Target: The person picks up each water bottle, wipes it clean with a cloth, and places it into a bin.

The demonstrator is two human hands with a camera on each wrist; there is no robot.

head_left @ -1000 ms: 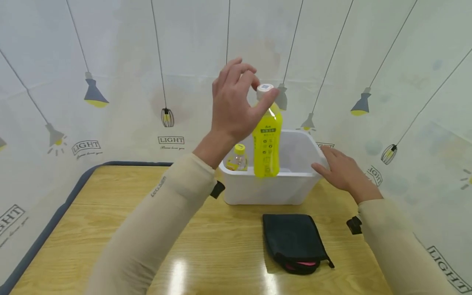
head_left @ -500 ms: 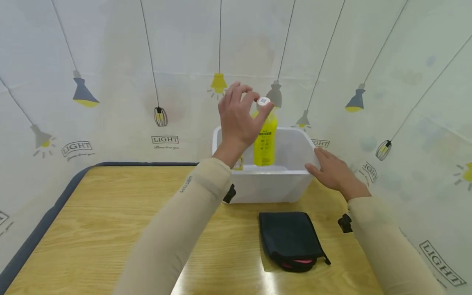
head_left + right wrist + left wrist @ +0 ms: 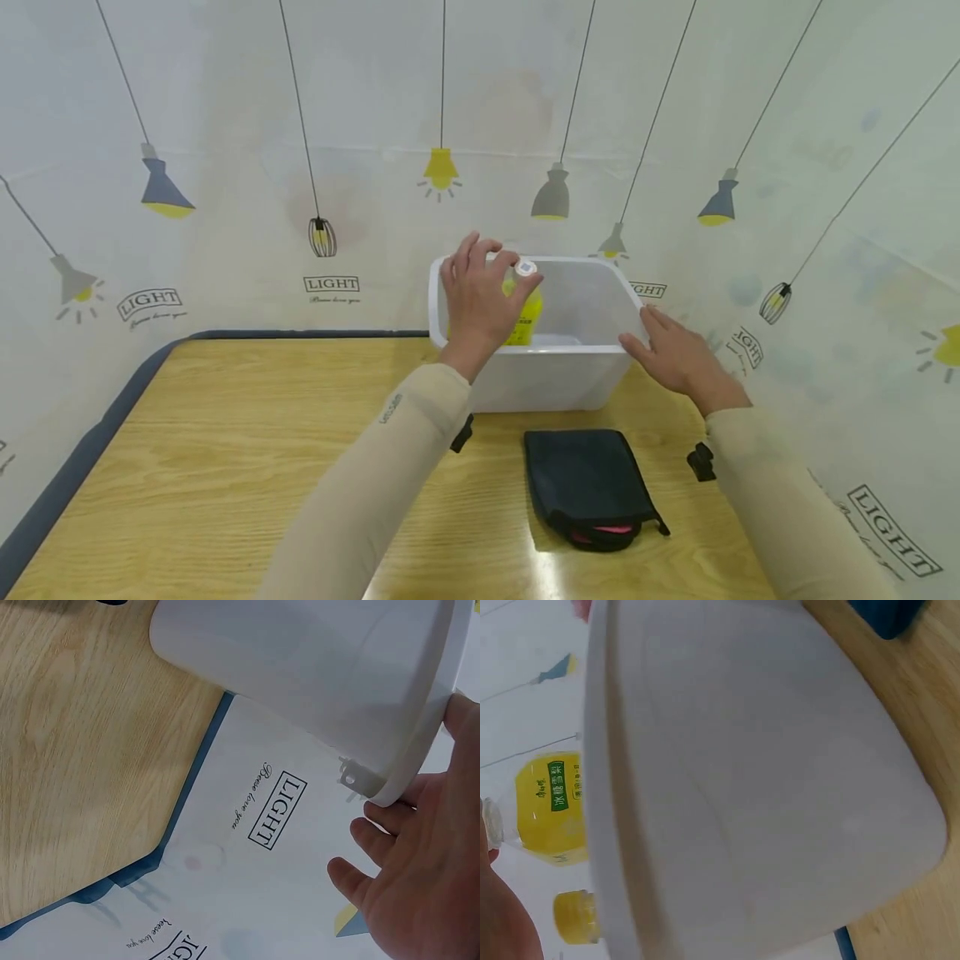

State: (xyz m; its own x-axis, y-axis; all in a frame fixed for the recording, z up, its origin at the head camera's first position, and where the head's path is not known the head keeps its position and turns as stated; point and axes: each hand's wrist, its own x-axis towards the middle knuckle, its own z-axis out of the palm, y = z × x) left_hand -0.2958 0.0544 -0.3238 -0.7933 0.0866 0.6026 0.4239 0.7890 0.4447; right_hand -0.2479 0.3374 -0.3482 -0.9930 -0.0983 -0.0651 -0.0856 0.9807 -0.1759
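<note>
My left hand (image 3: 480,302) pinches the white cap (image 3: 526,267) of a drink bottle (image 3: 527,323) between thumb and forefinger. The bottle is upright with a yellow label; its lower part is hidden behind the front wall of a white plastic bin (image 3: 543,379). In the left wrist view the same bottle (image 3: 551,802) shows past the bin's rim. Beside it is a second bottle's yellow cap (image 3: 576,917), standing up from inside the bin. My right hand (image 3: 678,352) holds the bin's right rim, the thumb (image 3: 459,718) on one side and fingers beyond the corner.
A black zip pouch (image 3: 588,483) with something pink at its opening lies in front of the bin on the wooden table (image 3: 262,450). A wall cloth (image 3: 360,100) printed with lamps hangs behind and at both sides. The table has a dark blue edge (image 3: 315,334).
The left hand has lowered the drink bottle from above the bin down into it. The right hand stays at the bin's right rim. The view has shifted slightly.
</note>
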